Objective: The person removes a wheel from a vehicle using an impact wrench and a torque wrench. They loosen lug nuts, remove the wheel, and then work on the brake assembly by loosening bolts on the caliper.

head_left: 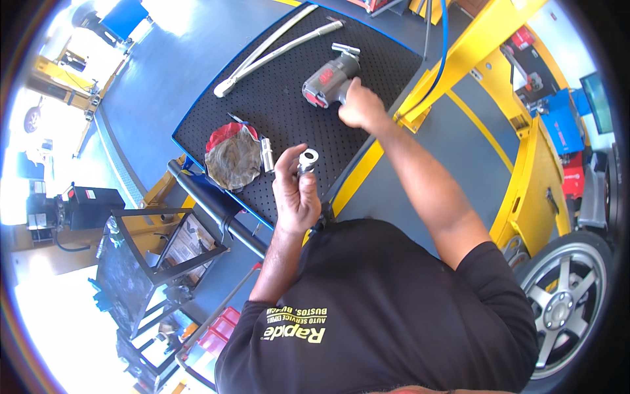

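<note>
My left hand (296, 200) is raised near the edge of the black mat, its fingers closed around a chrome socket (308, 157) with the round opening facing up. My right hand (362, 107) grips the handle of a grey and red impact wrench (326, 80) over the mat. Just beyond the wrench's front end is a chrome cylindrical piece (346, 48); I cannot tell whether it is attached. Left of my left hand, another chrome socket (267, 155) lies beside a dirty grey and red cloth item (233, 157).
Two long metal bars (279, 58) lie at the mat's (282, 111) far left. A yellow lift post (476, 39) and blue hose (443, 49) stand at the right. A wheel (561, 308) is at the lower right, a black metal frame cart (154, 262) at the left.
</note>
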The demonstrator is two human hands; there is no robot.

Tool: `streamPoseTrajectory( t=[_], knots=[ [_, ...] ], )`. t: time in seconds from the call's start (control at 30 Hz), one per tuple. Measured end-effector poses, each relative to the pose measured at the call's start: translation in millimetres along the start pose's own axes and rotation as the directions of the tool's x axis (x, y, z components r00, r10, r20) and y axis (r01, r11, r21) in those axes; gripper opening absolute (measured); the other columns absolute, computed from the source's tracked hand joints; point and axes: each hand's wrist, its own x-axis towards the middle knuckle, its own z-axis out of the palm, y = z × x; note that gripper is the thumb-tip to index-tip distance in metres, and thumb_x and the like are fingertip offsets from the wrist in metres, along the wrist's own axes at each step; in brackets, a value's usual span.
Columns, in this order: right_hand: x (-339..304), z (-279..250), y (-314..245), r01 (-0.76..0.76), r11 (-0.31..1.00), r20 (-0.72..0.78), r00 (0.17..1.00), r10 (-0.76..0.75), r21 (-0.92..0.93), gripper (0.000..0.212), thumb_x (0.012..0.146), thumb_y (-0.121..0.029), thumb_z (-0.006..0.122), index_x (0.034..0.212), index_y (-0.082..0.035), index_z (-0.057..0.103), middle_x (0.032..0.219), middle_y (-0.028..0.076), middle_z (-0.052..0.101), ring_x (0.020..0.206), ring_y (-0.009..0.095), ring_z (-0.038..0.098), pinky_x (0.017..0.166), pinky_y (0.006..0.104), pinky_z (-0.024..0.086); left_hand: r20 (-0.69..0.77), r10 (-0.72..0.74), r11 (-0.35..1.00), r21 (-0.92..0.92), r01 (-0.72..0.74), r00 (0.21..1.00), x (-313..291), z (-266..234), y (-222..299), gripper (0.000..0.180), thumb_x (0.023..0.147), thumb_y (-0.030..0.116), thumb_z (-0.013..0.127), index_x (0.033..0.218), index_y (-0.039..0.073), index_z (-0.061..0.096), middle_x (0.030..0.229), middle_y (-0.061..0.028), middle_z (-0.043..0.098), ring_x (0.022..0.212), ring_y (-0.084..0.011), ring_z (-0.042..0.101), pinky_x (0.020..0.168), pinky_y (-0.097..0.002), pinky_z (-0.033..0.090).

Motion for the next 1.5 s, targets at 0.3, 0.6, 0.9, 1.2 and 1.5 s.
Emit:
streamPoseTrajectory(
  t=[0.3,0.6,0.9,1.2,1.5],
  knots=[
    [-115,-36,76,0.009,0.324,0.03,0.993,-0.115,0.946,0.043,0.085,-0.016,0.081,0.116,0.0,0.056,0.078,0.005,0.06,0.059,0.012,0.061,0.054,0.0296,0.051,0.214,0.122,0.988,0.063,-0.138,0.969,27,38,41,0.038,0.104,0.035,0.064,0.125,0.003,0.063,0.078,-0.0061,0.064,0.065,-0.016,0.063,0.064,-0.0292,0.05],
    [-235,-177,123,0.597,-0.008,-0.567,0.758,-0.322,0.803,0.045,0.095,-0.021,0.061,0.131,0.003,0.05,0.086,0.005,0.056,0.072,0.014,0.058,0.073,0.0331,0.051,0.658,0.329,0.943,-0.26,-0.205,0.678,32,144,56,0.031,0.102,0.024,0.066,0.123,0.002,0.06,0.087,-0.0118,0.069,0.073,-0.0281,0.071,0.065,-0.0368,0.056],
    [-302,-239,158,0.757,-0.299,-0.806,0.484,-0.341,0.581,0.065,0.103,-0.025,0.051,0.158,-0.008,0.02,0.086,-0.001,0.053,0.068,0.01,0.054,0.071,0.0315,0.049,0.705,0.503,0.855,-0.49,-0.169,0.5,19,242,113,0.03,0.101,0.019,0.066,0.123,0.0,0.059,0.088,-0.0143,0.069,0.073,-0.0304,0.071,0.065,-0.0385,0.054],
    [-344,-304,198,0.621,-0.106,-0.485,0.481,-0.73,0.777,0.009,0.087,-0.012,0.078,0.087,-0.011,0.069,0.062,0.0,0.064,0.052,0.011,0.062,0.06,0.0249,0.055,0.607,0.59,0.779,-0.601,-0.178,0.532,-24,287,167,0.035,0.097,0.027,0.071,0.115,0.0,0.058,0.083,-0.0129,0.067,0.07,-0.0389,0.067,0.059,-0.0445,0.054],
    [-312,-223,201,0.79,-0.305,-0.838,0.439,-0.325,0.532,0.053,0.09,-0.01,0.066,0.137,-0.002,0.042,0.077,0.002,0.059,0.063,0.013,0.058,0.071,0.0313,0.051,0.776,0.353,0.904,-0.138,-0.406,0.523,7,228,151,0.046,0.098,0.047,0.066,0.111,0.004,0.058,0.095,-0.0172,0.063,0.084,-0.04,0.068,0.068,-0.0491,0.055]
  ],
)
